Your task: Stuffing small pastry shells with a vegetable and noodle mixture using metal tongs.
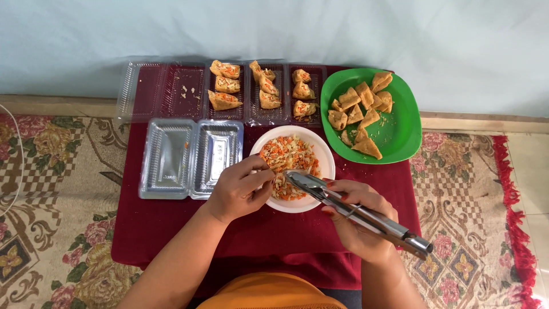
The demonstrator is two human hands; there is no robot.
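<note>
The left hand (237, 191) rested at the near left rim of the white bowl (326, 157), fingers curled and pressed together at the tips, apparently pinching a little of the shredded filling (289, 157); whether a piece of tofu lay inside the grip could not be told. The right hand (357, 214) was closed round the metal tongs (349, 209), whose tips sat over the near part of the bowl, nearly shut.

The bowl stood mid-bench on the dark red cloth (171, 229). The green plate (400, 131) of fried tofu pieces (360, 111) touched it on the right. Filled pieces (263, 86) sat in clear trays (189, 91) on the far side; an empty clear tray (189, 157) lay open just left of the bowl.

In judgement, the work would go best kept over the bowl, so strays drop back in rather than on the cloth. The tongs should take small loads, and the left fingers should steady without crushing.
</note>
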